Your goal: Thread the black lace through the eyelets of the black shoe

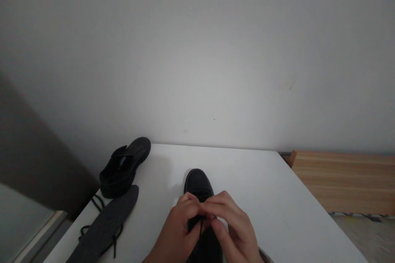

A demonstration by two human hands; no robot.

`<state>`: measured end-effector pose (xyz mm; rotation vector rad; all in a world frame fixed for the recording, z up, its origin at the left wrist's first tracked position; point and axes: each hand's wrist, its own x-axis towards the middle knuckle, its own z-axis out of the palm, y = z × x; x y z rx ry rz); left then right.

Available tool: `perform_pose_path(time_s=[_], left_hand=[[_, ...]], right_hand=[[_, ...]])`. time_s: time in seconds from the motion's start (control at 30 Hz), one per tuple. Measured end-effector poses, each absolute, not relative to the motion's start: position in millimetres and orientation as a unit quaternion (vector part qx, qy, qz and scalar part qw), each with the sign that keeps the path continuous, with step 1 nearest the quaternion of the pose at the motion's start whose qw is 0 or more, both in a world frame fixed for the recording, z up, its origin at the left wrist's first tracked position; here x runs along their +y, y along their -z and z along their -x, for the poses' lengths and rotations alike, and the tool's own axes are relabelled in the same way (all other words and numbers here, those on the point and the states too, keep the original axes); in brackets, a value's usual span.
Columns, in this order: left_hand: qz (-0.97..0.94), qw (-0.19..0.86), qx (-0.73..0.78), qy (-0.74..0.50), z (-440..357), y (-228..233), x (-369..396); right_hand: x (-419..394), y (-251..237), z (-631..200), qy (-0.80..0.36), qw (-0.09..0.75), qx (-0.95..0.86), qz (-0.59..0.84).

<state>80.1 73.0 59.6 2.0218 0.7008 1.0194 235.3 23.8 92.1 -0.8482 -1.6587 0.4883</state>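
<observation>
A black shoe (198, 180) sits at the front middle of the white table, toe pointing away from me. Over its lacing area my left hand (180, 228) and my right hand (233, 224) meet, fingertips touching. Both are closed in a pinch. A bit of thin black shoelace (201, 227) shows just below the joined fingertips, and the fingers cover the rest. My hands also hide the middle of the shoe.
At the left stands another black shoe (115, 185), its tongue raised. A dark grey insole (106, 226) lies nearer, over a loose black shoelace (115, 246). The white table (277, 197) meets a pale wall (216, 70). Wooden furniture (342, 181) is at the right.
</observation>
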Motion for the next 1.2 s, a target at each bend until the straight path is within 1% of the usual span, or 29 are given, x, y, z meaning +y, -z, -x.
perform_pose_path(time_s=[0.07, 0.13, 0.23, 0.3, 0.37, 0.47, 0.57, 0.7, 0.83, 0.97, 1.07, 1.2], left_hand=[[-0.815, 0.330, 0.245, -0.408, -78.2, -59.8, 73.8], [-0.840, 0.258, 0.229, -0.419, -76.6, -61.0, 74.5], [-0.863, 0.124, 0.215, -0.440, -75.8, -64.0, 74.7], [-0.865, 0.049, 0.205, -0.456, -76.6, -65.8, 74.5], [-0.860, -0.001, 0.195, -0.472, -78.0, -66.0, 74.0], [-0.852, -0.026, 0.198, -0.483, -79.9, -61.6, 73.3], [-0.839, -0.024, 0.227, -0.494, -80.0, -54.3, 73.9], [-0.825, -0.008, 0.250, -0.506, -76.7, -49.2, 76.0], [-0.827, 0.036, 0.265, -0.495, -70.1, -49.4, 76.9], [-0.828, 0.081, 0.290, -0.474, -59.4, -43.9, 76.9], [-0.813, 0.139, 0.329, -0.460, -52.8, -37.5, 76.6], [-0.772, 0.274, 0.360, -0.448, -56.0, -38.0, 74.5]], right_hand=[[24.2, -85.5, -239.7, -0.218, 0.576, -0.672, 0.412], [26.3, -76.8, -243.4, -0.236, 0.558, -0.659, 0.446], [29.3, -65.8, -246.1, -0.265, 0.510, -0.680, 0.455], [30.1, -61.5, -245.7, -0.275, 0.493, -0.689, 0.455], [30.6, -58.8, -244.7, -0.282, 0.490, -0.686, 0.458], [32.3, -55.3, -243.7, -0.300, 0.502, -0.663, 0.468], [34.5, -52.5, -243.9, -0.299, 0.532, -0.631, 0.479], [34.0, -54.3, -242.5, -0.235, 0.556, -0.643, 0.471], [30.6, -56.6, -241.9, -0.171, 0.553, -0.659, 0.480], [28.4, -49.5, -250.1, -0.122, 0.535, -0.655, 0.519], [27.3, -41.6, -258.7, -0.101, 0.526, -0.645, 0.545], [25.7, -37.8, -263.0, -0.104, 0.525, -0.638, 0.553]])
